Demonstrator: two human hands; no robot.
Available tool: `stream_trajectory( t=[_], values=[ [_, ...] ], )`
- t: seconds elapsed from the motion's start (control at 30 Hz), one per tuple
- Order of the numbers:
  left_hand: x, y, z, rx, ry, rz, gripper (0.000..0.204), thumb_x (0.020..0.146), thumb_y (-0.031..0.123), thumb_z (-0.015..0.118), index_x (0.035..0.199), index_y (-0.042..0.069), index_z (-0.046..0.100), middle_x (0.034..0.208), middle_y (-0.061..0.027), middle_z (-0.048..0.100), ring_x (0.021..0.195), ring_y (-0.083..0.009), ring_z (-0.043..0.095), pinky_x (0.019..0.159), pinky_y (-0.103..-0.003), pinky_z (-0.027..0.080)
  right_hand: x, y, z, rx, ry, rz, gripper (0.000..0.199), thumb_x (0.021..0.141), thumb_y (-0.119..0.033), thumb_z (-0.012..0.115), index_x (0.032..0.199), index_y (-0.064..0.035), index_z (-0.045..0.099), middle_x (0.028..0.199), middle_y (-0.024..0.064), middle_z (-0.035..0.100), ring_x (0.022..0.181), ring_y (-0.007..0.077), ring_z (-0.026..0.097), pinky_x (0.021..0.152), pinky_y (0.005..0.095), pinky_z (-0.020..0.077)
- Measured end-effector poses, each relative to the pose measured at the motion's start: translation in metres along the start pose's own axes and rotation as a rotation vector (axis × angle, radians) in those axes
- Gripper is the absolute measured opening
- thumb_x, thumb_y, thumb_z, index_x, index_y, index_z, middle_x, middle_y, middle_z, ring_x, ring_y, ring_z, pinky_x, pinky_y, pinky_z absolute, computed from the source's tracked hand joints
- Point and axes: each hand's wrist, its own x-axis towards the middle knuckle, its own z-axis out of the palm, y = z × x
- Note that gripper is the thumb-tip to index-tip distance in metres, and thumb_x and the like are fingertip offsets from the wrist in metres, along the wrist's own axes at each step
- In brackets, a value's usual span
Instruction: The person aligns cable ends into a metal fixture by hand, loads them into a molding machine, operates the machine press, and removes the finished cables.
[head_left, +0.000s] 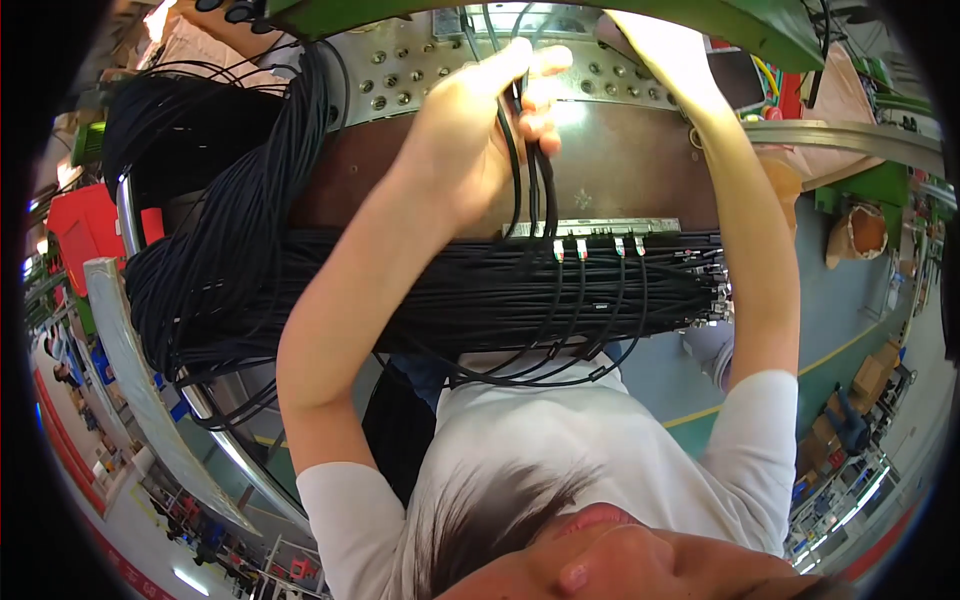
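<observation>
My left hand [500, 125] is raised over the work surface, its fingers closed around a few thin black cables [535, 185]. These run up past the fingertips under the green machine frame and hang down below the palm. My right hand [655, 35] reaches under that frame at the top edge; glare washes it out and its fingers are not clear. A thick bundle of black cables [450, 300] lies across in front of my body. Several cable ends with small pale tips [620, 246] rest along a metal strip [655, 226].
A green machine frame [700, 25] arches over a metal plate with round holes [385, 85] and a brown board [375, 165]. More black cables [200, 120] heap up at left, by a chrome rail [128, 215] and a red bin [88, 235]. Metal connectors [720, 290] end the bundle at right.
</observation>
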Motion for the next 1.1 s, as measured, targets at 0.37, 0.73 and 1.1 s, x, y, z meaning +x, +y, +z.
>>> stream_trajectory(
  t=[0.37, 0.73, 1.1],
  values=[
    [-0.116, 0.057, -0.056, 0.207, 0.350, 0.647, 0.022, 0.093, 0.014, 0.040, 0.072, 0.014, 0.047, 0.051, 0.0059, 0.028, 0.043, -0.0050, 0.022, 0.038, -0.022, 0.017, -0.021, -0.068, -0.067, 0.477, -0.793, 0.344, 0.022, 0.082, -0.016, 0.062, 0.099, -0.0030, 0.064, 0.103, 0.0050, 0.064, 0.087, 0.0200, 0.058, 0.078, 0.0293, 0.0455],
    [-0.087, 0.144, -0.143, 1.488, 0.790, 0.448, 0.051, 0.094, 0.043, 0.050, 0.088, -0.005, 0.067, 0.074, -0.0081, 0.066, 0.057, -0.0112, 0.057, 0.052, -0.021, 0.044, -0.126, -0.102, -0.083, 0.339, -0.302, 0.111, 0.033, 0.076, -0.015, 0.069, 0.108, -0.0107, 0.063, 0.103, 0.0018, 0.060, 0.086, 0.0196, 0.057, 0.076, 0.0300, 0.0466],
    [-0.030, -0.038, -0.040, -0.096, -0.397, -0.235, 0.042, 0.099, 0.031, 0.043, 0.108, -0.008, 0.055, 0.074, -0.0103, 0.059, 0.058, -0.0171, 0.054, 0.056, -0.025, 0.047, -0.001, -0.057, 0.000, 0.207, -0.106, -0.108, 0.032, 0.089, -0.028, 0.054, 0.111, -0.0078, 0.066, 0.095, 0.0137, 0.065, 0.084, 0.0264, 0.061, 0.072, 0.0338, 0.0481]
  ],
)
